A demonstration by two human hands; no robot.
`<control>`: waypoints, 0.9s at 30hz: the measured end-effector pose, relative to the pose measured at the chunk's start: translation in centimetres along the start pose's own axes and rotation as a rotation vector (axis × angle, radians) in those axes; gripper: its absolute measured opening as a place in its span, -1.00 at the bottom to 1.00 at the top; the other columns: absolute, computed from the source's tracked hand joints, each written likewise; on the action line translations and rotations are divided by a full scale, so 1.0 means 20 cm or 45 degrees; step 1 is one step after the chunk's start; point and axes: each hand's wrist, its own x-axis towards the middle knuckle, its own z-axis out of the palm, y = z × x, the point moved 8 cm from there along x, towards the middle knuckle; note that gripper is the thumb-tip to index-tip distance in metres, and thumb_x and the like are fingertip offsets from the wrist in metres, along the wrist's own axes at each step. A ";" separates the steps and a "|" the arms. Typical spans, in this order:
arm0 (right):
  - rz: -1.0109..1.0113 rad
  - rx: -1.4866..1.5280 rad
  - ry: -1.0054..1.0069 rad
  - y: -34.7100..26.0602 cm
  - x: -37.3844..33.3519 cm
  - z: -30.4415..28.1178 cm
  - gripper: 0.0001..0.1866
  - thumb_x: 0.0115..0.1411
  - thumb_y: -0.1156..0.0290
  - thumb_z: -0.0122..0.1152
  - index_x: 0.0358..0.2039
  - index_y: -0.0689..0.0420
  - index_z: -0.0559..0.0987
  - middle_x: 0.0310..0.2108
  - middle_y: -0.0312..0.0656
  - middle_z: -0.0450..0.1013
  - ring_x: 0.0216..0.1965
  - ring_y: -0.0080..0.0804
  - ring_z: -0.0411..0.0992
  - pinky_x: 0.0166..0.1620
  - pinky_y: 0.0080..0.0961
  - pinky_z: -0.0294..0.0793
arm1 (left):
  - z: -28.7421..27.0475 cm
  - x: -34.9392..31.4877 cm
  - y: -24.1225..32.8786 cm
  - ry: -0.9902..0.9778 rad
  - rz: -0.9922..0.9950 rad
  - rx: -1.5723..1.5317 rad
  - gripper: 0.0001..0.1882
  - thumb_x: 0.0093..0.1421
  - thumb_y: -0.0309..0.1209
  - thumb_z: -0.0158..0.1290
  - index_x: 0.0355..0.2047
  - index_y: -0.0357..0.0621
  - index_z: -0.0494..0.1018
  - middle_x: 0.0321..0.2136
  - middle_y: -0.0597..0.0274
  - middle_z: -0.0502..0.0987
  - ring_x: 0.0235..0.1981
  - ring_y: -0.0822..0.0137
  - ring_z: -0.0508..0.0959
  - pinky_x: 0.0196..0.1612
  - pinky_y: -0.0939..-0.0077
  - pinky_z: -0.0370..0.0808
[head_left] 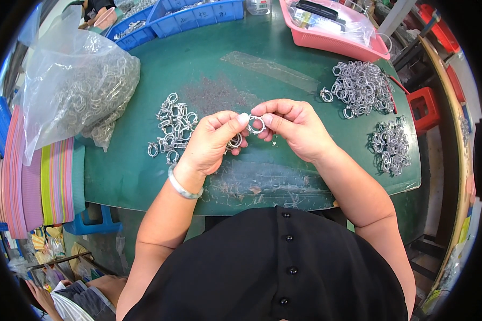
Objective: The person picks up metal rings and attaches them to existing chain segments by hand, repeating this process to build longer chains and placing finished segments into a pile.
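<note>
Above the middle of a green table (284,75), my left hand (217,136) and my right hand (297,128) meet around a small silver metal ring clamp (257,130), pinched between thumbs and fingers. A second ring clamp (234,141) sits in the curled lower fingers of my left hand. Just left of that hand lies a loose pile of silver ring clamps (168,128). Farther right are a large heap of similar clamps (361,88) and a smaller heap (391,144) nearer to me. The fingertips partly hide the pinched clamp.
A clear plastic bag (85,75) full of clamps stands at the left, by stacked striped rolls (57,182). Blue bins (198,20) and a pink basket (337,45) line the far edge. A red stool (424,109) stands at right. Another person (93,299) is at lower left.
</note>
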 end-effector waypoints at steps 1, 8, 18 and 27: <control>0.000 0.000 0.000 0.00 0.00 0.00 -0.81 0.13 0.51 0.02 -0.24 0.27 0.48 -0.45 -0.28 0.45 -0.49 -0.64 0.37 -0.37 -0.71 0.39 | 0.00 0.00 0.00 0.002 -0.001 -0.006 -0.78 0.16 -0.28 -0.03 -0.44 -0.19 0.43 -0.57 0.31 0.46 -0.60 0.52 0.43 -0.60 0.70 0.32; 0.025 0.058 0.005 -0.01 0.00 0.00 -0.80 0.12 0.51 0.04 -0.24 0.29 0.45 -0.46 -0.26 0.45 -0.50 -0.64 0.37 -0.39 -0.72 0.40 | 0.01 -0.01 0.00 0.002 0.010 -0.041 -0.82 0.15 -0.32 -0.03 -0.45 -0.17 0.42 -0.56 0.31 0.46 -0.60 0.53 0.43 -0.60 0.71 0.31; 0.027 0.071 0.018 -0.01 0.00 -0.01 -0.77 0.08 0.56 0.08 -0.21 0.28 0.43 -0.42 -0.24 0.44 -0.46 -0.61 0.39 -0.35 -0.69 0.42 | 0.00 -0.01 0.02 -0.009 0.067 -0.051 -0.88 0.14 -0.38 -0.02 -0.43 -0.17 0.41 -0.57 0.32 0.46 -0.57 0.52 0.43 -0.57 0.71 0.32; -0.340 0.005 -0.009 -0.09 -0.02 0.02 -0.57 -0.02 0.69 0.12 -0.08 0.24 0.33 -0.22 -0.24 0.31 -0.24 -0.60 0.30 -0.11 -0.66 0.34 | 0.02 -0.03 0.09 -0.028 0.270 0.050 -0.67 0.04 -0.60 0.00 -0.13 -0.22 0.39 -0.44 0.33 0.42 -0.49 0.50 0.44 -0.51 0.68 0.35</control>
